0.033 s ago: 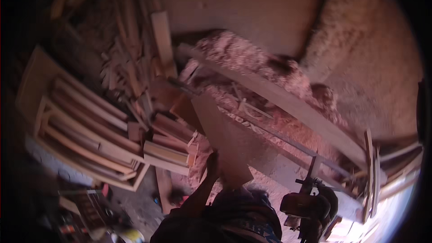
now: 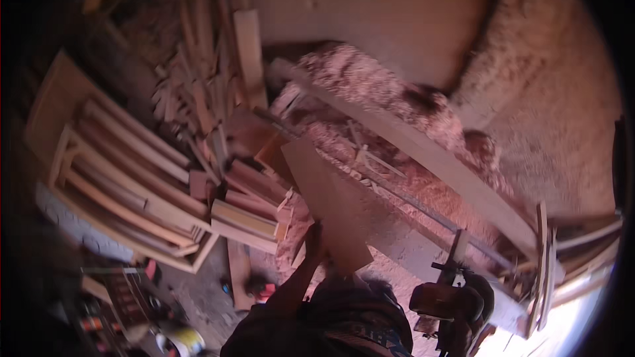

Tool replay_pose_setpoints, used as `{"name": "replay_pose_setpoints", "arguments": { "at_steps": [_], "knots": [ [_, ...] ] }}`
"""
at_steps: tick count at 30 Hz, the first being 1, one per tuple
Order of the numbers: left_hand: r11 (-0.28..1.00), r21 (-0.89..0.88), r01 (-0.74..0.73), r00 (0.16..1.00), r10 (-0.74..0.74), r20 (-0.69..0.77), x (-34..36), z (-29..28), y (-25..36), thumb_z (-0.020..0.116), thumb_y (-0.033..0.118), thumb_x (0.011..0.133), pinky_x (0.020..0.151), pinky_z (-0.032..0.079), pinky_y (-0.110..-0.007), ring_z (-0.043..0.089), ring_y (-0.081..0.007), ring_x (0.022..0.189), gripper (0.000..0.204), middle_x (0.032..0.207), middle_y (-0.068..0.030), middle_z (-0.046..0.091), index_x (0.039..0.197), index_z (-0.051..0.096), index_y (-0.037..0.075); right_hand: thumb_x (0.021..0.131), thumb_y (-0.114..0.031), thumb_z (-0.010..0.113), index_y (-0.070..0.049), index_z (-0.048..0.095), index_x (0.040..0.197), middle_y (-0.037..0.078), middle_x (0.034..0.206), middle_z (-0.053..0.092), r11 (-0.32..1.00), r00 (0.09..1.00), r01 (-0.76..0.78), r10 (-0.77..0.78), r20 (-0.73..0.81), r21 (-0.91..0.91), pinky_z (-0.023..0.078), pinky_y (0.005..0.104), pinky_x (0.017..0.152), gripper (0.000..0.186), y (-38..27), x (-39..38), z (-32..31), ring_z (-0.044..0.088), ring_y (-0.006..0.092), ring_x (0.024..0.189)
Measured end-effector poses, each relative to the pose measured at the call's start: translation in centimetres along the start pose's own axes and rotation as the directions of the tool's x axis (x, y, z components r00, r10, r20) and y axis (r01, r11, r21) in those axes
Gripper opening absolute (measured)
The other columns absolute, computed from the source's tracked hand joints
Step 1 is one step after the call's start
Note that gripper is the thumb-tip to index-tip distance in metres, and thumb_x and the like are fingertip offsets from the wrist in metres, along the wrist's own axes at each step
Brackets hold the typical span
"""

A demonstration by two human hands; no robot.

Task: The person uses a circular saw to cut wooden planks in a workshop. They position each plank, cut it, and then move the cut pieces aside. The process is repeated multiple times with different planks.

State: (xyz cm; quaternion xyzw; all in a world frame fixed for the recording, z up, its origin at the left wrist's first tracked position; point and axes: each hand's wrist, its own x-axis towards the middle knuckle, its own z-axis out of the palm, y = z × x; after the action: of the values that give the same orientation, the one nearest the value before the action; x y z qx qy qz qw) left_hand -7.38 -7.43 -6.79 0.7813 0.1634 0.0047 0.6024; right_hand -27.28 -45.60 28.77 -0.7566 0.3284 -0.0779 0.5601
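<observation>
A flat, pale rectangular board (image 2: 324, 198) lies tilted across the lower middle, above my legs. My left hand (image 2: 314, 238) grips its left edge near the lower end, fingers wrapped at the edge. I cannot make out my right hand; the lower end of the board and my dark clothing may hide it. A dark metal power tool (image 2: 450, 307) stands just right of my body. Behind the board is a wide pale work surface (image 2: 403, 238) with dust on it, and a long narrow plank (image 2: 410, 145) runs diagonally beyond.
Wooden frames (image 2: 132, 185) are stacked at left, offcuts (image 2: 198, 92) behind them. Pink-tinged shavings (image 2: 364, 73) are heaped ahead against a wall (image 2: 410, 26). Upright slats (image 2: 544, 264) stand at right. Tools and a can (image 2: 182, 342) lie at lower left.
The view has shifted slightly, so the wall, wood piles and frames sit a little differently in the picture. My left hand still holds the board in much the same place.
</observation>
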Motion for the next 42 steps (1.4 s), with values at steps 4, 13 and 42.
{"name": "replay_pose_setpoints", "arguments": {
  "at_steps": [4,13,42],
  "knots": [
    [0.907,-0.309,0.285,0.946,-0.319,-0.064,-2.0,0.5,4.5,0.043,0.059,0.107,0.074,0.050,-0.040,0.064,-0.0207,0.083,0.066,0.090,-0.0131,0.066,0.106,0.066,-0.002,0.085,-0.008,0.070,-0.006,0.066,0.124,0.014,0.121,0.067,0.985,0.963,0.171,-0.166,0.213,-0.008,0.052,0.0356,0.098,0.040,-2.3,2.9,4.8,0.066,0.0224,0.112],
    [0.963,-0.031,0.268,0.792,-0.239,-0.562,3.6,8.4,-1.3,0.034,0.042,0.111,0.088,0.049,-0.050,0.065,-0.0471,0.102,0.054,0.104,-0.0300,0.068,0.127,0.056,-0.004,0.083,0.004,0.064,-0.003,0.060,0.132,0.016,0.132,0.062,0.875,0.693,0.484,-0.391,0.606,0.011,0.049,0.0318,0.102,0.050,-4.5,8.1,7.1,0.062,0.0238,0.119],
    [0.264,0.755,-0.600,0.800,0.205,0.564,1.5,-9.8,14.0,0.079,0.022,0.077,0.122,0.029,-0.055,0.032,-0.0375,0.152,0.089,0.165,-0.0191,0.032,0.157,0.041,0.015,0.080,-0.030,0.083,-0.008,0.068,0.128,0.017,0.095,0.076,0.830,0.476,0.468,0.051,0.878,-0.302,0.057,0.0427,0.079,0.055,-3.9,6.1,19.7,0.075,0.0283,0.087]
  ]
}}
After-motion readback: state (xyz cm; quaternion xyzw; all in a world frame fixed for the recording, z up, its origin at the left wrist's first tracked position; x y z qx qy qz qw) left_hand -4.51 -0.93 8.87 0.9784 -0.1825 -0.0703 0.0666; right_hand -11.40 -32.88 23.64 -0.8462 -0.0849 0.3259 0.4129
